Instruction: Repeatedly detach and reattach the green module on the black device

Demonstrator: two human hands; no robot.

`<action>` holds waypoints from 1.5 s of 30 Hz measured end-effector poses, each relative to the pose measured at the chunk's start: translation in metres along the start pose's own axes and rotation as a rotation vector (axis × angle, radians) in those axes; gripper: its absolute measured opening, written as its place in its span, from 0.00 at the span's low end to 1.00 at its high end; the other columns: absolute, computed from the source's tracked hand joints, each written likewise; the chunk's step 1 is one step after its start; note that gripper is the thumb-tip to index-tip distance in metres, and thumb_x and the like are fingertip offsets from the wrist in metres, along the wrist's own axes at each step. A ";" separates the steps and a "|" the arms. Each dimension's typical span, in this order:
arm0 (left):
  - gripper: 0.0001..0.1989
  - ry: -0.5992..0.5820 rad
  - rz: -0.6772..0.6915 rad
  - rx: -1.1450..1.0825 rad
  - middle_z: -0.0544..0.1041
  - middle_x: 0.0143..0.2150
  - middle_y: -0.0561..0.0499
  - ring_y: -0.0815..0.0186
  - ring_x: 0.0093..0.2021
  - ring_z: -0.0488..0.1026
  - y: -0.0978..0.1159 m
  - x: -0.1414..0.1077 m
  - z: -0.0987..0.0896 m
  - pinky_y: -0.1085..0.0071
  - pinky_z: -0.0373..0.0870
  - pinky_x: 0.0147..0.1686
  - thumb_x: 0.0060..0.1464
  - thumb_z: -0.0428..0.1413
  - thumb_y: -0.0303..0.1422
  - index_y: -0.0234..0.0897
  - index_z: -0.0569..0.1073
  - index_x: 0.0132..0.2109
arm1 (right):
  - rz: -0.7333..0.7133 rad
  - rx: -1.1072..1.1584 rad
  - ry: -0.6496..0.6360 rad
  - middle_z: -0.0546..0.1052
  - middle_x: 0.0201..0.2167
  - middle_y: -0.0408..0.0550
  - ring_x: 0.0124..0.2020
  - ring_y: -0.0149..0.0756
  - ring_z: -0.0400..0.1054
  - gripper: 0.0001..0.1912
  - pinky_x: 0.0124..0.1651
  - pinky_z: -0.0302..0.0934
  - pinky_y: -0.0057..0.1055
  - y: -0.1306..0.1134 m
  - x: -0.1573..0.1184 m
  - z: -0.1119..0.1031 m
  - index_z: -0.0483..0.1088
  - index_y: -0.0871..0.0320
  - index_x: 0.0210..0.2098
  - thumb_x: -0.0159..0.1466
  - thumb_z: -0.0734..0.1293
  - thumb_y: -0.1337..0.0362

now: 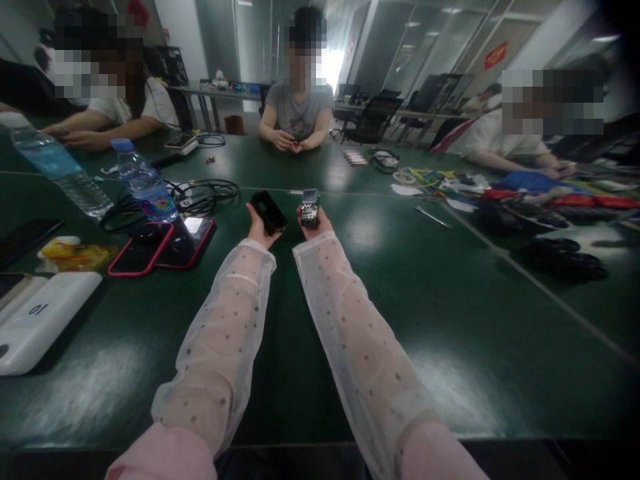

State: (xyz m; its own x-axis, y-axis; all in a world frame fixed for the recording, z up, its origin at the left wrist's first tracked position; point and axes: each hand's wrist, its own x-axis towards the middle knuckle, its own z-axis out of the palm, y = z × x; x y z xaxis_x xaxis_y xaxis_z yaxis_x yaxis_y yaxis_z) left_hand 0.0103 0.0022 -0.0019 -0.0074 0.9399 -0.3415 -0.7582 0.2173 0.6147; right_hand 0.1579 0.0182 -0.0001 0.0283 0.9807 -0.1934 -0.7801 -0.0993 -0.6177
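Black case [270, 212] lies in the left hand [259, 232], silvery device [310, 208] in the right hand [320, 225], fingers holding each

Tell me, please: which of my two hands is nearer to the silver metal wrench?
Right. Your right hand, holding a small silver-and-black device, is to the left of the wrench, apart from it; your left hand, holding a black rectangular object, is farther left.

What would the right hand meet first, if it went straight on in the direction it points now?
Most likely the hands of the person opposite, across the green table. The right hand, holding a small device, points roughly that way, but its height is unclear.
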 end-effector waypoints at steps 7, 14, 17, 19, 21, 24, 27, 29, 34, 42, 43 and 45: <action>0.43 -0.004 0.017 0.050 0.75 0.48 0.41 0.56 0.49 0.72 -0.001 0.002 -0.001 0.64 0.72 0.41 0.49 0.37 0.68 0.38 0.70 0.51 | -0.182 -0.230 -0.139 0.79 0.32 0.40 0.32 0.32 0.76 0.17 0.37 0.71 0.32 0.004 0.002 0.024 0.66 0.50 0.54 0.66 0.64 0.63; 0.44 -0.072 0.018 0.109 0.75 0.50 0.41 0.54 0.52 0.70 0.000 -0.004 0.002 0.64 0.70 0.44 0.51 0.33 0.67 0.37 0.72 0.51 | -0.445 -0.667 -0.348 0.80 0.38 0.45 0.43 0.36 0.75 0.27 0.50 0.69 0.36 0.005 0.001 0.038 0.69 0.50 0.52 0.55 0.73 0.52; 0.45 -0.109 0.020 0.120 0.75 0.50 0.41 0.54 0.53 0.70 0.000 -0.001 -0.001 0.63 0.70 0.47 0.51 0.33 0.67 0.37 0.72 0.52 | -0.533 -0.815 -0.427 0.79 0.42 0.46 0.46 0.37 0.73 0.25 0.55 0.66 0.38 0.010 -0.008 0.045 0.69 0.50 0.53 0.57 0.71 0.51; 0.45 -0.146 0.015 0.104 0.75 0.51 0.41 0.55 0.53 0.70 -0.001 0.001 -0.003 0.61 0.69 0.49 0.52 0.33 0.67 0.37 0.70 0.54 | -0.586 -0.906 -0.420 0.78 0.45 0.45 0.49 0.38 0.72 0.23 0.57 0.64 0.40 0.014 -0.012 0.046 0.70 0.49 0.53 0.59 0.70 0.55; 0.44 -0.187 0.015 0.088 0.74 0.52 0.41 0.55 0.54 0.70 -0.001 0.003 -0.005 0.60 0.69 0.50 0.52 0.33 0.66 0.37 0.70 0.56 | -0.636 -0.994 -0.375 0.77 0.46 0.44 0.50 0.39 0.71 0.21 0.59 0.62 0.42 0.019 -0.012 0.046 0.70 0.48 0.53 0.59 0.69 0.59; 0.43 -0.229 0.023 0.068 0.74 0.53 0.41 0.54 0.56 0.69 -0.002 0.004 -0.006 0.59 0.69 0.52 0.53 0.34 0.65 0.37 0.70 0.56 | -0.689 -1.096 -0.312 0.77 0.47 0.44 0.51 0.40 0.71 0.21 0.62 0.59 0.47 0.025 -0.012 0.044 0.69 0.48 0.53 0.60 0.68 0.63; 0.42 -0.272 0.035 0.037 0.74 0.52 0.41 0.53 0.57 0.69 -0.003 0.003 -0.007 0.58 0.69 0.53 0.55 0.35 0.64 0.37 0.70 0.57 | -0.707 -1.175 -0.271 0.75 0.50 0.47 0.54 0.43 0.68 0.21 0.64 0.55 0.50 0.030 -0.015 0.045 0.69 0.50 0.53 0.60 0.68 0.63; 0.40 -0.303 0.041 0.012 0.75 0.51 0.40 0.53 0.56 0.69 -0.004 0.003 -0.008 0.57 0.69 0.52 0.56 0.36 0.63 0.37 0.69 0.57 | -0.720 -1.198 -0.252 0.73 0.52 0.50 0.57 0.46 0.65 0.20 0.65 0.52 0.52 0.035 -0.018 0.046 0.69 0.51 0.52 0.60 0.68 0.62; 0.40 -0.308 0.026 -0.010 0.74 0.52 0.41 0.54 0.55 0.71 -0.004 0.007 -0.011 0.58 0.71 0.49 0.55 0.36 0.64 0.39 0.69 0.57 | -0.682 -1.041 -0.269 0.72 0.52 0.49 0.58 0.43 0.64 0.16 0.65 0.54 0.46 0.036 -0.013 0.046 0.70 0.51 0.48 0.62 0.67 0.55; 0.38 0.031 -0.070 -0.101 0.75 0.46 0.41 0.55 0.47 0.73 0.003 0.003 -0.009 0.61 0.74 0.40 0.55 0.35 0.64 0.40 0.68 0.54 | -0.151 -0.424 -0.012 0.76 0.31 0.41 0.39 0.30 0.75 0.10 0.53 0.67 0.37 0.010 0.008 0.013 0.69 0.51 0.42 0.69 0.57 0.59; 0.37 0.033 -0.071 -0.108 0.75 0.45 0.42 0.55 0.47 0.73 0.004 0.002 -0.009 0.61 0.74 0.40 0.55 0.36 0.63 0.41 0.68 0.54 | -0.050 -0.333 -0.005 0.76 0.31 0.42 0.39 0.31 0.75 0.10 0.50 0.68 0.36 0.007 0.007 0.004 0.68 0.52 0.41 0.70 0.56 0.60; 0.36 0.036 -0.071 -0.120 0.75 0.46 0.43 0.56 0.47 0.72 0.004 -0.001 -0.008 0.61 0.74 0.40 0.55 0.37 0.63 0.42 0.68 0.53 | 0.086 -0.120 -0.021 0.78 0.34 0.46 0.41 0.32 0.75 0.12 0.47 0.71 0.35 0.000 0.004 -0.014 0.67 0.54 0.39 0.70 0.54 0.60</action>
State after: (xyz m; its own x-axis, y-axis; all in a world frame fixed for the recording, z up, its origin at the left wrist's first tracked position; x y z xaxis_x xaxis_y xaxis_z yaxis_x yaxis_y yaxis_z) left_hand 0.0024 0.0001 -0.0050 0.0272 0.9129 -0.4073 -0.8299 0.2477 0.4998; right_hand 0.1667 0.0200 -0.0112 -0.0498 0.9709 -0.2343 -0.6986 -0.2015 -0.6865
